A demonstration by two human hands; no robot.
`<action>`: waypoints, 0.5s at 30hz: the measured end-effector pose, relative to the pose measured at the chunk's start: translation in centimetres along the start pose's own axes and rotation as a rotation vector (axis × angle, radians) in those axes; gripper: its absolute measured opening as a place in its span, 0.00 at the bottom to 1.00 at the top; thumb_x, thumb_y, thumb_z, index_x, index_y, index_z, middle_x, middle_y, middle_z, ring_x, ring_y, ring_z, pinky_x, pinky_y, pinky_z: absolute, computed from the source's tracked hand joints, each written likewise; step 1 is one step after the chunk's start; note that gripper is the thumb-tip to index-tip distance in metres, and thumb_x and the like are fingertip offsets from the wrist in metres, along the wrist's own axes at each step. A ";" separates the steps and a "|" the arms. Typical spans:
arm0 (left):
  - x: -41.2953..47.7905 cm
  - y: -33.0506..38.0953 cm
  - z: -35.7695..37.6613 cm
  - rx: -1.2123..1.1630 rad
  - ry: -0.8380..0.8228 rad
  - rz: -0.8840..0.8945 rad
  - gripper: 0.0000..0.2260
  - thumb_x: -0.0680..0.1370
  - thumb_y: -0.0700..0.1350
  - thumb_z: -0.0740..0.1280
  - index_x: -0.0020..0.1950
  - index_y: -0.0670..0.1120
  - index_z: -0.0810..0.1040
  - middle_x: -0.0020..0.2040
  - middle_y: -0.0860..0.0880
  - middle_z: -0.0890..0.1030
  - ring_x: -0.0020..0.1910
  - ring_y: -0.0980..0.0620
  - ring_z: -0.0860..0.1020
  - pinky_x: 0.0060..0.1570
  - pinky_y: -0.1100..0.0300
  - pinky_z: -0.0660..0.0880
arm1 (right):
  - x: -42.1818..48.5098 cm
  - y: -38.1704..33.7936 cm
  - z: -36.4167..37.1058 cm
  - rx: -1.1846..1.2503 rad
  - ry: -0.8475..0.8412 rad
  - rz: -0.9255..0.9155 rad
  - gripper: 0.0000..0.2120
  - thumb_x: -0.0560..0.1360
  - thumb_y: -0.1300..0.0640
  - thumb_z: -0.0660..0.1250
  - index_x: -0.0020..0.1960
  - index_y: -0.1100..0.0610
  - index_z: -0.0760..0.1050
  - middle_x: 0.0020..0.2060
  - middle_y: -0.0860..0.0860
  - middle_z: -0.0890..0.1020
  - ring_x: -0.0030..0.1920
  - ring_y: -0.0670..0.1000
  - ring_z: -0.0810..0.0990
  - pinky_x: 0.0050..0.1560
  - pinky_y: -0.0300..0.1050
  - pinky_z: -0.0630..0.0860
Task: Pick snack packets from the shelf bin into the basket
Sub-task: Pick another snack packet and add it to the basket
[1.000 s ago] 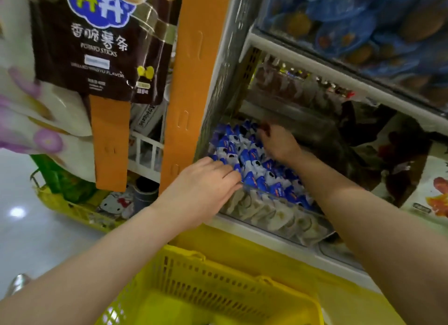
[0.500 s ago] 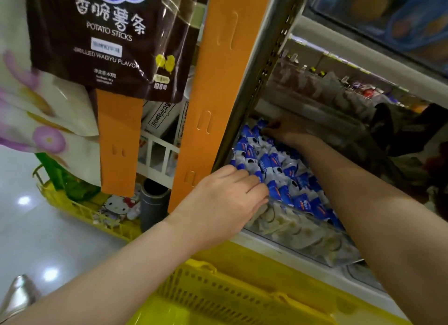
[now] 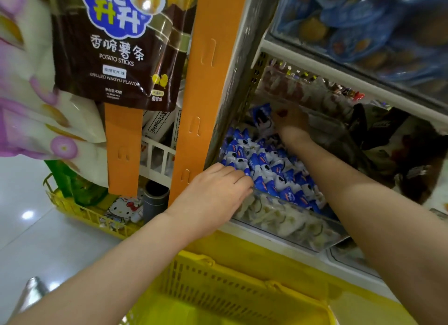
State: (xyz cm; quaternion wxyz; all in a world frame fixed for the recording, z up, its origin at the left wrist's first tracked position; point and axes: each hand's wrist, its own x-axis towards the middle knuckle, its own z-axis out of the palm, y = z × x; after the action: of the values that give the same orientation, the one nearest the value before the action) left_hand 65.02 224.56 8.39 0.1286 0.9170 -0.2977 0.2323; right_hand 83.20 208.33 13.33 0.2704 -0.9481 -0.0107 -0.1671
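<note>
Two hands: one left hand [image 3: 213, 193], one right hand [image 3: 291, 123]. One clear shelf bin [image 3: 291, 218], centre right. Blue-and-white snack packets [image 3: 266, 169], too many to count; one lifted packet [image 3: 261, 117]. Two yellow baskets: basket [image 3: 218, 283] at the bottom, second basket [image 3: 80, 210] lower left.

The snack packets [image 3: 274, 176] are little blue-and-white pouches, heaped loose in the clear-fronted shelf bin [image 3: 291, 221]. One packet [image 3: 261, 116] is up off the heap, tilted, pinched in the right hand [image 3: 291, 124]. The rest lie just below that grip and nearer the camera. The yellow slotted basket [image 3: 225, 286] sits well below the grip, open side up.
</note>
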 end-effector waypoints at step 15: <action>-3.5 4.8 -1.8 -0.702 0.191 -0.393 0.11 0.79 0.53 0.53 0.57 0.51 0.69 0.52 0.55 0.74 0.51 0.61 0.72 0.50 0.67 0.68 | -19.4 -1.0 -7.6 0.550 0.028 -0.322 0.05 0.77 0.61 0.64 0.44 0.52 0.72 0.38 0.44 0.76 0.38 0.37 0.75 0.42 0.32 0.72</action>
State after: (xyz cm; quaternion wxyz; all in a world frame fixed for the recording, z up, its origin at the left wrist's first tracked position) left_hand 59.00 223.10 8.63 0.5024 0.8313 -0.1646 0.1715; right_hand 62.40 206.56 13.65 0.4867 -0.8232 -0.2016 -0.2119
